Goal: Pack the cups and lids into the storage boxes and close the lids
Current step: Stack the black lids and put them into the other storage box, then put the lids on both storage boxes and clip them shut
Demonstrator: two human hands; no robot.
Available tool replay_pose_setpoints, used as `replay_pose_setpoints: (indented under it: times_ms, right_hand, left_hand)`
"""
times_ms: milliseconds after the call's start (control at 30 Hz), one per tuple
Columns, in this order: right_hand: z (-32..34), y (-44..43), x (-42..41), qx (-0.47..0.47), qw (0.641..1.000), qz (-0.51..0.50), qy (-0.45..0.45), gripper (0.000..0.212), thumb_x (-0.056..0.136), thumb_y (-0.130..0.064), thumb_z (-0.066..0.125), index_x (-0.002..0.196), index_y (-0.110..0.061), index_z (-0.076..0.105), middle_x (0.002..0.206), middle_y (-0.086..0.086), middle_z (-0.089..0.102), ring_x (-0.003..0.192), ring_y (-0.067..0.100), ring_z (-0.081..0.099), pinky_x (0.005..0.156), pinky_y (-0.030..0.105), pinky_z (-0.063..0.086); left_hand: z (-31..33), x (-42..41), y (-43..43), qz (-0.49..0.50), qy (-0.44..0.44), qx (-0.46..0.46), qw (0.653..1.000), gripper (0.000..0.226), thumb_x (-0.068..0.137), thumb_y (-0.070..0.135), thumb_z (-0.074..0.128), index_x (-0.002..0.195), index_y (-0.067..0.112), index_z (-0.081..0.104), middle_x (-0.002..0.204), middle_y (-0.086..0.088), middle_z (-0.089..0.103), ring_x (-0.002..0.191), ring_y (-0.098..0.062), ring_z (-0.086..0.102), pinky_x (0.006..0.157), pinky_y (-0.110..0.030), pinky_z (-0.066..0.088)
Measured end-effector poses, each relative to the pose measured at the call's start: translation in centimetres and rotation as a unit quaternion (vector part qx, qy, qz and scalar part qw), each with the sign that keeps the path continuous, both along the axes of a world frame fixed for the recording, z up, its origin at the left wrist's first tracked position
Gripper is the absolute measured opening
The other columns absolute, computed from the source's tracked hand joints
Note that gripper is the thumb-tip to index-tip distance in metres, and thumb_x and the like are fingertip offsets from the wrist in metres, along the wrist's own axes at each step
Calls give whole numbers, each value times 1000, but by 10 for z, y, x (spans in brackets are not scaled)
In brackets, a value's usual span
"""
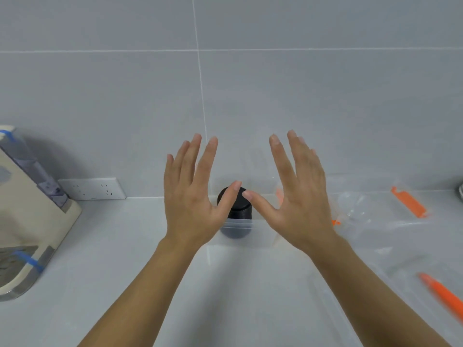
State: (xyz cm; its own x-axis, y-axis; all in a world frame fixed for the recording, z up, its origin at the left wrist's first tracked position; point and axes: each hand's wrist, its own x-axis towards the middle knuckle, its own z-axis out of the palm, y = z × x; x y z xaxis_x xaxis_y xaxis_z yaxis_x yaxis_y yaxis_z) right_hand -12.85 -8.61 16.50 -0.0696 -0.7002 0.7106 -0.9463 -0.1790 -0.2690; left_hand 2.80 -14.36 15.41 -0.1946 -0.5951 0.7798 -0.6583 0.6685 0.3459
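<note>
Currently both hands are raised mid-frame, palms away from the camera, holding nothing. Left hand [190, 194] has its fingers spread wide and straight; right hand [298, 194] the same. The two thumb tips nearly meet over the black stack [236, 214] at centre.

Risk, as a judgement: the clear storage box [250, 236] is nearly invisible against the pale counter [120, 259], so a reach could clip its rim and shove it, or tip the stack. The stack is tall and narrow; a sideways knock from a thumb would topple it.

Black stack: dark, matte, cylindrical, apparently stacked lids or cups, I cannot tell which. It stands upright behind or inside the box's near wall; its lower part shows hazy through the plastic.

Right of frame: more clear plastic [355, 211], hard to read, with orange clips [408, 201] and [443, 296]. Beige appliance [30, 221] at far left, wall socket [92, 189] beside it.
</note>
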Motion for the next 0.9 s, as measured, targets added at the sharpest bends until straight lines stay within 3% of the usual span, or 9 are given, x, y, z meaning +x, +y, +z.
replay_pose_setpoints:
  times_ms: [167, 467, 900]
  right_hand:
    - [2, 29, -9, 3, 1000, -5, -3, 80, 81, -64, 45, 143, -29, 8, 154, 17, 21, 144, 29, 16, 118, 40, 7]
    - [0, 81, -59, -17, 998, -64, 11, 83, 80, -68, 42, 144, -28, 9, 153, 18, 22, 143, 28, 17, 117, 40, 5]
    - [-5, 160, -195, -8, 998, -66, 7, 80, 80, -68, 42, 143, -30, 11, 153, 18, 21, 143, 29, 17, 117, 40, 7]
  left_hand:
    - [-1, -12, 18, -5, -6, -1, 1000, 66, 85, 51, 46, 141, 21, 27, 148, -13, 35, 139, -30, 28, 114, -50, 15]
    - [4, -58, 67, -43, -8, 23, 999, 67, 83, 50, 47, 139, 16, 35, 147, -14, 38, 138, -31, 29, 114, -52, 15]
    - [-7, -183, 144, -21, -5, 38, 999, 67, 83, 51, 47, 138, 14, 41, 143, -13, 44, 135, -31, 37, 113, -53, 19]
